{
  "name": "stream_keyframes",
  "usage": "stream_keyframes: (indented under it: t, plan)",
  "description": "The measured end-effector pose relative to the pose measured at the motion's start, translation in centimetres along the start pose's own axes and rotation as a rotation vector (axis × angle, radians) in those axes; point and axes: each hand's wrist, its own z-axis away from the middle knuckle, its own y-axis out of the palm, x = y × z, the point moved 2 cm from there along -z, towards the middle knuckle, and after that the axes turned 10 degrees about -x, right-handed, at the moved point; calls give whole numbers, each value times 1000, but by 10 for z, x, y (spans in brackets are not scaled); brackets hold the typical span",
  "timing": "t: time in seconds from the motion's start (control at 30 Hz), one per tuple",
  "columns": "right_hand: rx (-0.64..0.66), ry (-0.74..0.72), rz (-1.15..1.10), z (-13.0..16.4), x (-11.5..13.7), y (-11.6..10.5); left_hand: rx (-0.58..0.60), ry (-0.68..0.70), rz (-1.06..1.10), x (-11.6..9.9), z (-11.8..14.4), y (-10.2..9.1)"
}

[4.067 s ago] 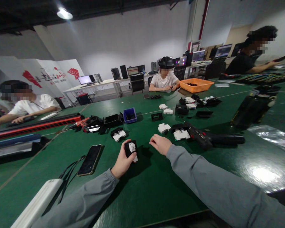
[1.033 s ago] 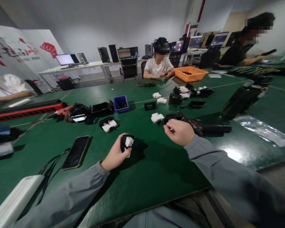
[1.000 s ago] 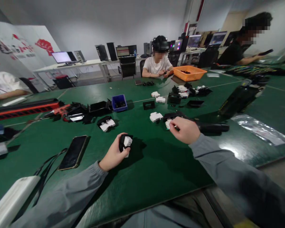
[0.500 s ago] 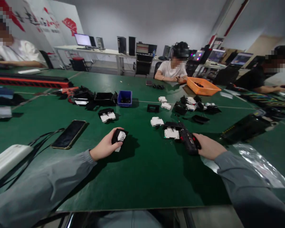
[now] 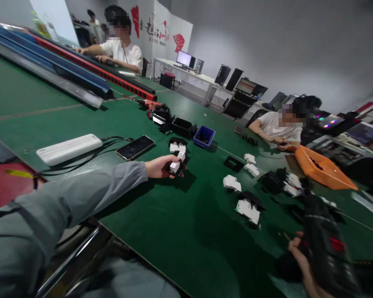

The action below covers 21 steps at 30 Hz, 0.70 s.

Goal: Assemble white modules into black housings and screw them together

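Note:
My left hand (image 5: pixel 160 166) rests on the green table (image 5: pixel 186 231) and grips a small black housing with a white part (image 5: pixel 175 166) in it. At the lower right my right hand (image 5: pixel 298 258) is wrapped around a black electric screwdriver (image 5: pixel 325 248) with red markings, lifted off the table and blurred. White and black parts (image 5: pixel 247 208) lie on the table between the two hands.
A phone (image 5: pixel 135 147) and a white power bank (image 5: pixel 69 148) with cables lie to the left. A blue bin (image 5: pixel 204 136), black trays (image 5: pixel 182 126), an orange tray (image 5: pixel 323 169) and long rails (image 5: pixel 65 80) stand further back. Other people sit around the table.
My right hand took hold of the black screwdriver and lifted it toward me. The view swung to the right and tilted. My left hand kept hold of the black housing.

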Motion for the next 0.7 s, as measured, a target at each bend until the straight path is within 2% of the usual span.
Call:
stream_keyframes:
  t: [0.07,0.13,0.17,0.23,0.33,0.4,0.47,0.53,0.7]
  plan:
    - [97,22,-243,14,31,14,-27,-2,35,-1,0,-1]
    - [318,255,-918,31,64,35,-49,-3,62,-1,0,-3]
    - [435,358,-1144,39,79,47,-59,3,69,-2,0,-4]
    - [652,508,-1395,50,103,71,-84,37,57,-2,-1,-5]
    - [903,630,-1543,56,120,104,-192,178,-88,-2,-1,-4]
    - [997,691,-1591,53,121,119,-289,356,-283,-3,1,-3]
    - [1024,755,-1624,49,119,126,-349,542,-498,-4,4,0]
    - [1020,812,-1646,46,115,126,-343,646,-661,-3,7,4]
    - [998,900,-1675,45,108,120,-280,708,-896,2,11,9]
